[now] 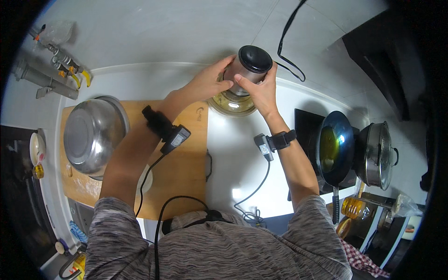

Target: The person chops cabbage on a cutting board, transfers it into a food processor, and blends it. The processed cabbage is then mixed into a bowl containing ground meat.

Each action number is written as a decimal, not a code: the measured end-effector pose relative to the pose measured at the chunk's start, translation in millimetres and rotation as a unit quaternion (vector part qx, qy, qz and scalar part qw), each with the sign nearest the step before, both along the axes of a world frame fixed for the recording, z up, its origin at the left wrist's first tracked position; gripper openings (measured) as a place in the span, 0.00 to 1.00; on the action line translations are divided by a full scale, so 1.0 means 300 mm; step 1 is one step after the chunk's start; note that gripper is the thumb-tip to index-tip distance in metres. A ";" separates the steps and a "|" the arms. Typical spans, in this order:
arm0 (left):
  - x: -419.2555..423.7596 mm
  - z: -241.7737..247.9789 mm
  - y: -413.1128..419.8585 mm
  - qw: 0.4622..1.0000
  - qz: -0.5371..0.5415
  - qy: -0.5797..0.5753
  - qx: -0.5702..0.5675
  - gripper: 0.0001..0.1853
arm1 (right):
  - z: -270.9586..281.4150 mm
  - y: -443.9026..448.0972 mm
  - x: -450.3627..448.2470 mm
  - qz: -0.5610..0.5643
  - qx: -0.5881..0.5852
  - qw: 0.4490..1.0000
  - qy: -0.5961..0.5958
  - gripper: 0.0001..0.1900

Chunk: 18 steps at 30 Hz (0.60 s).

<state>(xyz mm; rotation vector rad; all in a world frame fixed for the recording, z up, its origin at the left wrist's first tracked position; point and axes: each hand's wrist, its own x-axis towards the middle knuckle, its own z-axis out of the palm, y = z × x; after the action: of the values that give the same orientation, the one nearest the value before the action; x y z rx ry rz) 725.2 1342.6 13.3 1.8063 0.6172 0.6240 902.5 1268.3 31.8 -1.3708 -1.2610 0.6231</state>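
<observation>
A food chopper's silver motor unit (232, 77) with a black top cap (255, 58) sits on a clear bowl (233, 106) at the back of the white countertop. Greenish-yellow matter shows through the bowl's wall. My left hand (213, 81) grips the motor unit from its left side, thumb across the front. Around the right side wraps my right hand (260, 90), its thumb also on the front. A black power cord (288, 71) runs from behind the unit up the wall.
Left of the chopper lies a floured wooden board (182, 157) bearing an upturned steel bowl (84, 136). On the right, a wok (334, 150) with yellowish oil stands on a black cooktop (304, 129), beside a lidded steel pot (376, 154). Cables (252, 196) hang from both wrist devices.
</observation>
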 end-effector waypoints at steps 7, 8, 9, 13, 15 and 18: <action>-0.011 -0.098 -0.003 0.998 0.009 0.016 0.056 0.40 | -0.061 -0.006 0.024 0.048 -0.034 0.997 -0.042 0.49; -0.018 -0.113 -0.002 0.992 0.027 0.042 0.114 0.39 | -0.063 -0.013 0.040 0.045 -0.039 0.996 -0.071 0.50; -0.032 -0.136 0.002 0.982 0.047 0.068 0.172 0.39 | -0.023 -0.018 0.035 0.045 -0.044 0.993 -0.099 0.51; -0.057 -0.273 0.029 0.955 0.244 0.145 0.084 0.34 | 0.146 0.017 0.081 0.125 -0.028 0.941 -0.313 0.50; -0.063 -0.252 0.029 0.964 0.183 0.031 -0.192 0.32 | 0.222 0.048 0.113 0.226 -0.064 0.900 -0.366 0.44; -0.067 -0.283 0.040 0.955 0.187 0.027 -0.230 0.31 | 0.299 0.090 0.096 0.275 -0.123 0.837 -0.456 0.39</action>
<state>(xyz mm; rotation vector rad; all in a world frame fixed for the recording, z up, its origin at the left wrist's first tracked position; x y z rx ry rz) 705.1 1354.5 -71.7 1.2816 1.0630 0.6197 931.2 1295.4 121.4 -1.5821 -2.4782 0.5237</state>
